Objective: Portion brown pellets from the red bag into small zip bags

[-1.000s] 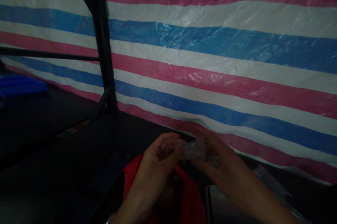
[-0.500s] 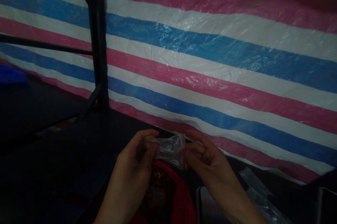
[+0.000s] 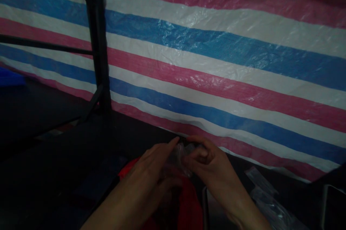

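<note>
A small clear plastic bag (image 3: 180,158) is between my two hands, above a red container (image 3: 190,201) with a dark inside. My right hand (image 3: 209,163) pinches the right side of the bag with thumb and fingers. To the left, my left hand (image 3: 154,172) is beside the bag with its index finger stretched out and its lower fingers blurred, the fingers apart. The bag's left part is partly hidden behind the left hand. What the bag contains is too dark to make out.
More clear plastic bags (image 3: 273,204) lie on the dark surface at the right. A dark, light-edged object (image 3: 335,206) stands at the far right. Black metal framing (image 3: 98,49) rises at the left before a striped sheet (image 3: 216,53). Something blue (image 3: 12,78) lies far left.
My left hand has shifted right and turned, its fingers spreading from their pinch on the bag's left end. The right hand still holds the bag, which looks more bunched.
</note>
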Demonstrator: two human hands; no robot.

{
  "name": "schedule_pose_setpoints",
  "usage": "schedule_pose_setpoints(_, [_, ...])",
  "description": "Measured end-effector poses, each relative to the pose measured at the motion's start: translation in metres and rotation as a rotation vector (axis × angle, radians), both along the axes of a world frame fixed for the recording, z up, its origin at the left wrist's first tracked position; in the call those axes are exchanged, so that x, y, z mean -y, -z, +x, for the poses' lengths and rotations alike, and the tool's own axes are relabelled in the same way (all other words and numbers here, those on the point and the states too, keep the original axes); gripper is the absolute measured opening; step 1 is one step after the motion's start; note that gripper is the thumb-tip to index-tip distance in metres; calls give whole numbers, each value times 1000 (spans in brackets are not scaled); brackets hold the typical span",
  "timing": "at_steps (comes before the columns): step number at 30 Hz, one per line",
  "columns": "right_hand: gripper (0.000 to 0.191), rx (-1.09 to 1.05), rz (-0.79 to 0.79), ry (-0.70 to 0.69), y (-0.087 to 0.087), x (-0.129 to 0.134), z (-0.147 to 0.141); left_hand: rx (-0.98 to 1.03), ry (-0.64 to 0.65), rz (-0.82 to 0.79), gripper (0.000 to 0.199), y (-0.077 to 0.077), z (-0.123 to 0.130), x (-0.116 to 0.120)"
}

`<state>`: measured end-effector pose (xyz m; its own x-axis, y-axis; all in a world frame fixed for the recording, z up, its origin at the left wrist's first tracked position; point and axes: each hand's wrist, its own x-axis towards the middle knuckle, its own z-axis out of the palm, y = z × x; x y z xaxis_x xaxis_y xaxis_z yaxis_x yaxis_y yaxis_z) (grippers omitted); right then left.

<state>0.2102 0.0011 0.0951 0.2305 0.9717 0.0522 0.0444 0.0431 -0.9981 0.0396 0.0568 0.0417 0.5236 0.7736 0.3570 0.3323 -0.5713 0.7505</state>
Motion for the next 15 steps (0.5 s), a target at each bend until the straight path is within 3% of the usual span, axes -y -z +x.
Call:
schedule_pose_setpoints(2, [54,-7,-18,-31,-1,1,0,-17,22,15,70,-1,-5,0])
schedule_pose_setpoints(8, [58,23,-41,-52,0,1,-1,54,90,-63,39,-11,-11,-1])
schedule_pose_setpoints(15, [42,170,-28,-18,1,3,-2,66,148,-107,48,-10,-14,2])
